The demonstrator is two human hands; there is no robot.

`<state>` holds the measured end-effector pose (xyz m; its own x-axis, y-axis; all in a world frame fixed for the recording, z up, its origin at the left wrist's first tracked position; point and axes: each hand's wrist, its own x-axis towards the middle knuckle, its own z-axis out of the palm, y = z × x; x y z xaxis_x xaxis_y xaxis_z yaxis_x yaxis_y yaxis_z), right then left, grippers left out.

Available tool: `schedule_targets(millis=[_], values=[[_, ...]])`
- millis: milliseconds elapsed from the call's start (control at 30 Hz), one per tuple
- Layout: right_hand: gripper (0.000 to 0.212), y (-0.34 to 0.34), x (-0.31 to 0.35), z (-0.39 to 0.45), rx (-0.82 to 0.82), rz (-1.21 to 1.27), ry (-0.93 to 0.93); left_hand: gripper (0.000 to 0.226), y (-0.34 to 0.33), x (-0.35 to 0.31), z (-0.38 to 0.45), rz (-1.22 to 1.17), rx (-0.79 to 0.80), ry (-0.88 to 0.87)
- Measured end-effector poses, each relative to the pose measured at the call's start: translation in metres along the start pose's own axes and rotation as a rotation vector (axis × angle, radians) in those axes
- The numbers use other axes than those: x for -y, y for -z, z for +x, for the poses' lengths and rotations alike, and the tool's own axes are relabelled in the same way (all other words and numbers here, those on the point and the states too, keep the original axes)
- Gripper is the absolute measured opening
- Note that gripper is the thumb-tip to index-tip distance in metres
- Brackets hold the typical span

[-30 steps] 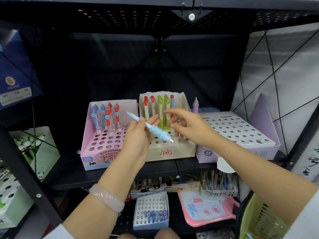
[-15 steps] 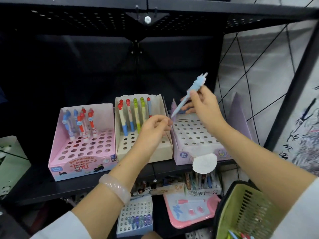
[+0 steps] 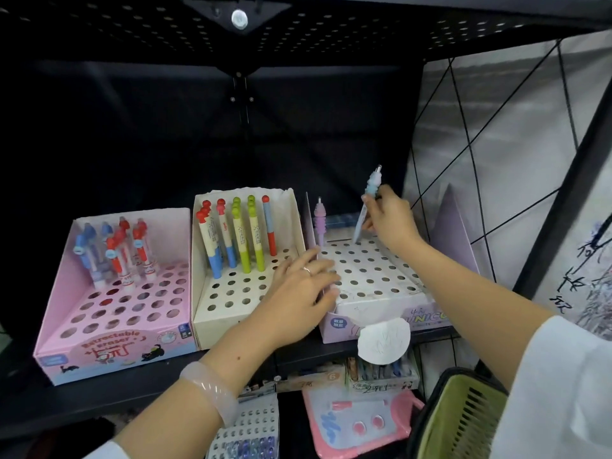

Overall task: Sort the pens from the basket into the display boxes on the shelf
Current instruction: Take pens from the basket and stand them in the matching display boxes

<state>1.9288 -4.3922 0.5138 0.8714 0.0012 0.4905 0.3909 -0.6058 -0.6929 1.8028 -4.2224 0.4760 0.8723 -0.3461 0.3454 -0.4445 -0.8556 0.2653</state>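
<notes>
Left of the left hand [image 3: 299, 294] stand a pink box [image 3: 112, 313] and a cream box [image 3: 245, 293], both part-filled. That hand rests flat-fingered on the lilac box [image 3: 374, 286], touching its left edge. Behind it, the right hand [image 3: 389, 220] pinches a blue pen [image 3: 366, 207], tip down at the back row, near a purple pen [image 3: 320, 220].

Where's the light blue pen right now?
In the head view, right of centre: the right hand holds the light blue pen nearly upright, tip at the back row of the purple display box.
</notes>
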Motion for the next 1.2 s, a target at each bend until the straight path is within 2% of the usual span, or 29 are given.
schedule_targets(millis=[100, 200, 367, 567, 700, 800, 867, 1000, 1100, 1200], values=[[0.025, 0.0, -0.001, 0.004, -0.031, -0.027, 0.01, 0.039, -0.003, 0.002, -0.002, 0.104, 0.029, -0.049], [0.017, 0.001, -0.004, 0.005, -0.062, 0.03, 0.019, 0.038, -0.004, 0.001, -0.008, 0.139, -0.031, -0.083], [0.014, -0.008, -0.004, 0.0, 0.044, 0.175, -0.014, 0.037, -0.006, -0.005, -0.014, 0.148, -0.098, -0.119], [0.02, -0.026, -0.001, -0.013, 0.274, -0.128, 0.027, 0.037, -0.009, -0.004, -0.016, 0.081, -0.129, -0.146], [0.017, -0.025, 0.003, -0.015, 0.275, -0.154, -0.011, 0.037, -0.01, -0.004, -0.017, 0.054, -0.129, -0.147], [0.032, -0.009, 0.007, -0.017, 0.295, -0.146, -0.076, 0.038, -0.007, -0.005, -0.017, 0.052, -0.121, -0.155], [0.033, 0.008, 0.011, -0.024, 0.278, -0.153, -0.072, 0.037, -0.002, -0.01, -0.017, 0.006, -0.143, -0.131], [0.018, 0.05, 0.019, -0.059, 0.347, -0.07, 0.007, 0.034, -0.001, -0.042, -0.024, -0.235, -0.207, -0.129], [0.014, 0.084, 0.019, -0.097, 0.385, 0.034, 0.017, 0.031, -0.018, -0.081, -0.037, -0.434, -0.141, -0.185], [0.014, 0.114, 0.003, -0.139, 0.377, 0.143, -0.04, 0.034, -0.05, -0.115, -0.047, -0.536, -0.05, -0.217]])
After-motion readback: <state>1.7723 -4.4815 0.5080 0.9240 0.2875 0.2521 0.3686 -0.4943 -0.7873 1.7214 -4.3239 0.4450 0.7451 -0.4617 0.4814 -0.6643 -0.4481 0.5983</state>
